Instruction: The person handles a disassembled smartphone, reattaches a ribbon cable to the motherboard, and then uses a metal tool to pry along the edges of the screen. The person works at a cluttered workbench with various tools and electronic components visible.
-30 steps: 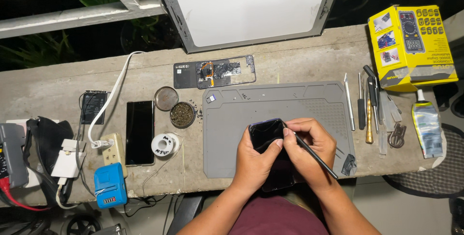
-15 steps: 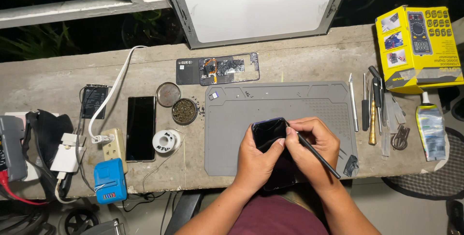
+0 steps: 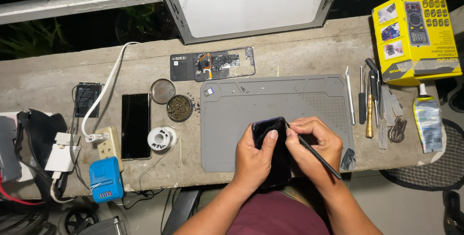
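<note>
Steadying a dark smartphone point(image 3: 268, 133) over the grey repair mat's point(image 3: 232, 119) front edge, the left hand point(image 3: 253, 160) clasps its side while the right hand point(image 3: 311, 145) pinches a thin black tool point(image 3: 316, 156), tip at its top edge.

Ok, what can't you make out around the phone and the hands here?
Head view only:
- Phone: lower part hidden by the left hand and right hand.
- Tool tip: hidden where it meets the phone's edge, under the right fingers.
- Small bits on the mat: too tiny to identify.
</note>
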